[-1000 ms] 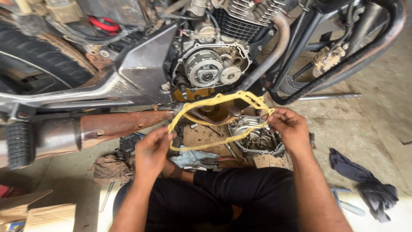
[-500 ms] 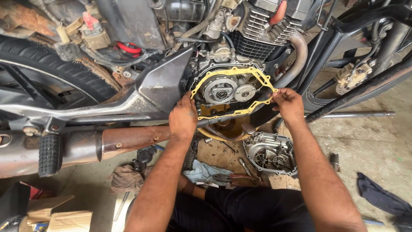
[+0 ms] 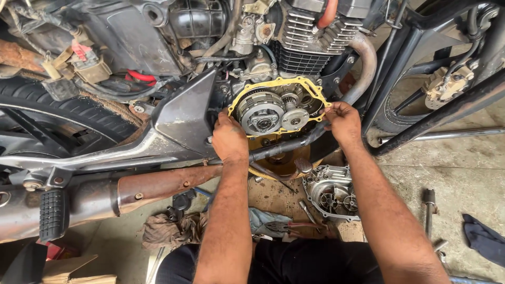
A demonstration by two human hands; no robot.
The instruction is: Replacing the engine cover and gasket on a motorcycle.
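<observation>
Concrete workshop floor (image 3: 463, 173), motorcycle engine (image 3: 294, 47) straight ahead. Left hand (image 3: 229, 138) pinching the yellow gasket (image 3: 273, 81) at its lower left edge, right hand (image 3: 343, 122) gripping its right edge. Gasket pressed flat around the open clutch (image 3: 260, 112), between both hands. Removed engine cover (image 3: 332, 193) lying below the right hand, pliers (image 3: 281, 227) and rag (image 3: 171, 230) below the left, rusty exhaust pipe (image 3: 158, 184) left of it.

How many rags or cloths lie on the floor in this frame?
3: a brown rag below the exhaust pipe, a pale blue cloth between the forearms, and a dark cloth at the right edge. More may be hidden under the arms.
</observation>
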